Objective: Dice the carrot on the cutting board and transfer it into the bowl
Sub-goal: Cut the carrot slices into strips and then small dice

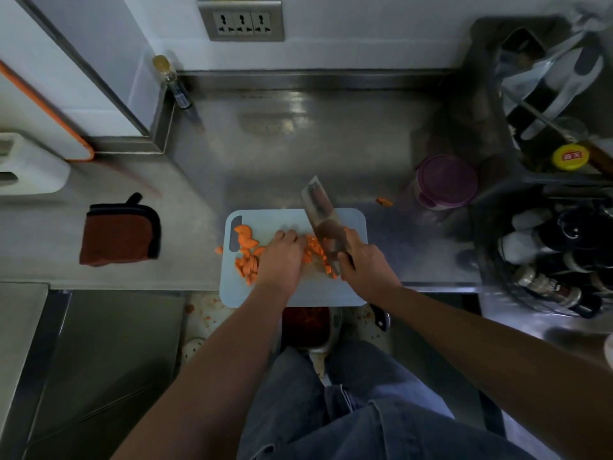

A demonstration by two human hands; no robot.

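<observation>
Your right hand (365, 263) is wrapped tight around the handle of the cleaver (320, 214), its blade running toward 11 o'clock over the middle of the light blue cutting board (331, 290). Your left hand (282, 257) sits knuckles up just to the 9 o'clock side of the blade, fingers curled down onto the carrot (247, 260) to pin it. What lies directly under the fingers is hidden.

The carrot is all on the board, in two states. On the 9 o'clock side lie half-moon slices and thicker chunks that are not yet cut small. Between your hand and the blade, and under the blade toward 3 o'clock, there is a heap of small dice (315, 250).

By my reading you are somewhere past halfway through the dicing. The slices at 9 o'clock remain to be cut, and everything on the board has yet to be moved.

Below the board's 6 o'clock edge, under the counter line, sits what looks like a metal bowl (326, 343) with orange-red contents. Whether that is carrot already transferred I cannot tell.

Two strays need collecting: one carrot piece (384, 201) on the steel counter at 1 o'clock from the board, and another bit (219, 250) just off its 9 o'clock edge.
</observation>
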